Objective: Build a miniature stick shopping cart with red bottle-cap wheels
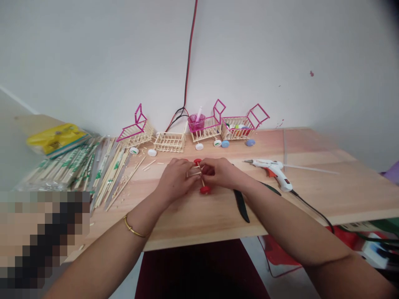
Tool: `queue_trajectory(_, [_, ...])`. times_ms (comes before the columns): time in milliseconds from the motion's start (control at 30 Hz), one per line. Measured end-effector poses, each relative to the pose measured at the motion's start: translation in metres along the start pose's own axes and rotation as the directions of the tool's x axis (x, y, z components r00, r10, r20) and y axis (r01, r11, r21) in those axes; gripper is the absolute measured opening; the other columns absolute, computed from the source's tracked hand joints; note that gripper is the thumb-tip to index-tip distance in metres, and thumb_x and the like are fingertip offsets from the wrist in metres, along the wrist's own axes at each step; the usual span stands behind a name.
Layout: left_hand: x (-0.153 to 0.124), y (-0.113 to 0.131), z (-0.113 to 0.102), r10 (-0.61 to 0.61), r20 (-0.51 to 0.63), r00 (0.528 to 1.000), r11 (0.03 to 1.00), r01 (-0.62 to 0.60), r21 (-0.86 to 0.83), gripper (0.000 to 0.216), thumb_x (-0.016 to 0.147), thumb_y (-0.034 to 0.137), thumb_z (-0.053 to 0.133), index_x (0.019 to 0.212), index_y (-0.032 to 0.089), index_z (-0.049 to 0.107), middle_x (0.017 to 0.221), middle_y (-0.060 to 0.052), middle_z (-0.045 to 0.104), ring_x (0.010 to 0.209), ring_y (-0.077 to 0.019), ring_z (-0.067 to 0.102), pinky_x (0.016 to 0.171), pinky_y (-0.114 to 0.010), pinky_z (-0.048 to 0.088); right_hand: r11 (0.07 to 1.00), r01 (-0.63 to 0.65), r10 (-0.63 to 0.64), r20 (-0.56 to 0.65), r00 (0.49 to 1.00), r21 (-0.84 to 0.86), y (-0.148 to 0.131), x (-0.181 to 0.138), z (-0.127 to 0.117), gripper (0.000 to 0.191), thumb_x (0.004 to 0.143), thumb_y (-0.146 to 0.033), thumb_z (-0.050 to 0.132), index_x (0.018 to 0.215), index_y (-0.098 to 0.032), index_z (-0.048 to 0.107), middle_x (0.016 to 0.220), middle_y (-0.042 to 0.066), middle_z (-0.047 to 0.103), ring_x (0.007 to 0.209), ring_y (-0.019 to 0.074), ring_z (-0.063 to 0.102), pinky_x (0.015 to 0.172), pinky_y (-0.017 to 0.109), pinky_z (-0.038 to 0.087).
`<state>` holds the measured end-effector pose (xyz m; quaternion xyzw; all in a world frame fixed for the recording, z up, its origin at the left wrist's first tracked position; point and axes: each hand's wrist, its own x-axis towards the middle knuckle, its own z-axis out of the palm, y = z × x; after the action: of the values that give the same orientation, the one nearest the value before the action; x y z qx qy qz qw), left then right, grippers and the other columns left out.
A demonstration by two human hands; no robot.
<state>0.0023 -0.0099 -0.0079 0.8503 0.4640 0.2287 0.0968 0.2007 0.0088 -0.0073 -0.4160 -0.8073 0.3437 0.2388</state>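
Though its wheels (205, 189) are red, the frame (195, 174) is pale.

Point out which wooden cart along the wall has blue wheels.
The rightmost cart: its visible wheels are blue, while the other three along the wall show white wheels.

Left hand (176, 177): gripping, back facing upward
Right hand (218, 171): pinching, close beside the left
Forearms (289, 220): reaching forward, converging

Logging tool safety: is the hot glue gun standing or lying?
On its side: the hot glue gun shows in profile, handle flat along the wooden tabletop.
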Motion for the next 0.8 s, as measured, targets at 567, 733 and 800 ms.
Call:
queue_trajectory(567, [-0.006, 0.003, -0.032, -0.333, -0.521, 0.786, 0.931, 0.186, -0.314, 0.040, 0.095, 0.034, 0.039, 0.058, 0.022, 0.031, 0.053, 0.004, 0.033, 0.052, -0.0120, 0.036, 0.054, -0.028, 0.029, 0.998, 0.006, 0.025, -0.540, 0.841, 0.057, -0.010, 0.002, -0.031, 0.019, 0.088, -0.036, 0.055, 0.087, -0.019, 0.063, 0.064, -0.002, 0.052, 0.057, 0.0117, 0.048, 0.056, 0.026, 0.039])
queue_trajectory(733, [-0.004, -0.005, -0.026, -0.321, -0.551, 0.770, 0.930, 0.147, -0.336, 0.042, 0.091, 0.036, 0.051, 0.054, 0.020, 0.037, 0.053, 0.004, 0.040, 0.055, -0.0118, 0.042, 0.058, -0.026, 0.037, 0.923, 0.333, -0.112, -0.693, 0.712, 0.193, -0.045, -0.019, -0.028, 0.024, 0.097, -0.044, 0.042, 0.109, -0.030, 0.056, 0.057, -0.004, 0.037, 0.048, 0.0134, 0.042, 0.052, 0.029, 0.041])
queue_trajectory(800, [-0.003, -0.010, -0.020, -0.246, -0.565, 0.787, 0.945, 0.066, -0.319, 0.014, 0.086, 0.032, 0.058, 0.080, 0.019, 0.059, 0.080, -0.001, 0.064, 0.076, -0.0153, 0.058, 0.073, -0.029, 0.047, 0.871, 0.467, -0.250, -0.679, 0.691, 0.155, -0.069, -0.047, -0.028, 0.020, 0.098, -0.040, 0.042, 0.113, -0.037, 0.055, 0.054, -0.005, 0.037, 0.045, 0.0144, 0.041, 0.050, 0.031, 0.042])
